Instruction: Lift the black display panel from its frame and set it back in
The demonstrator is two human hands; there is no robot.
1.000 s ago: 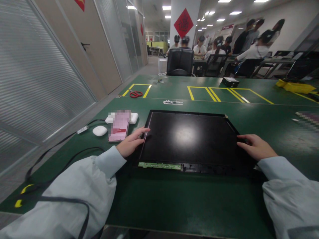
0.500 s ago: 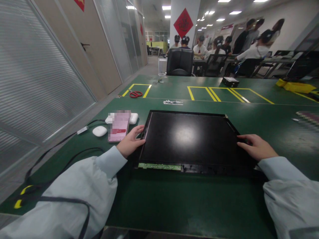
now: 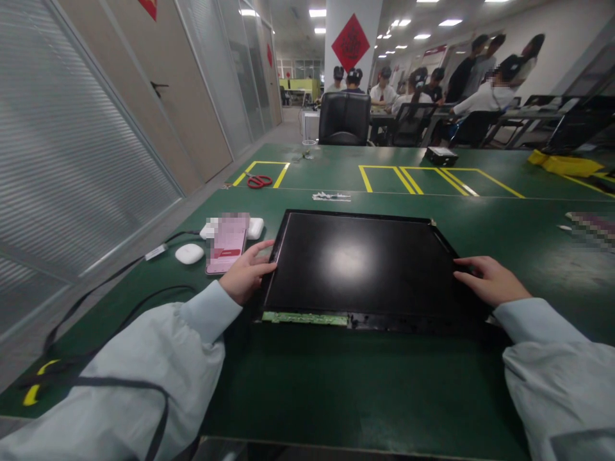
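Note:
A black flat display panel [image 3: 355, 269] is in front of me, screen side up, with a glare spot near its middle. Along its near edge runs a green circuit strip [image 3: 305, 319] on the left half. My left hand [image 3: 246, 272] is closed on the panel's left edge, thumb on top and fingers against the side. At the right edge, my right hand [image 3: 492, 280] grips the frame between thumb and fingers. Some fingertips of both hands are hidden by the panel's border.
Left of the panel lie a pink-screened phone [image 3: 225, 246], a white rounded case [image 3: 189, 253] and a black cable [image 3: 103, 275]. Farther back are red-handled scissors [image 3: 259, 182], small white scraps [image 3: 331, 197] and a black box [image 3: 441, 155]. Several people sit or stand beyond the green table [image 3: 365, 390].
The view has shifted slightly, moving everything a little to the left in the picture. Both hands keep their hold on the display panel, which shows no clear movement over the table.

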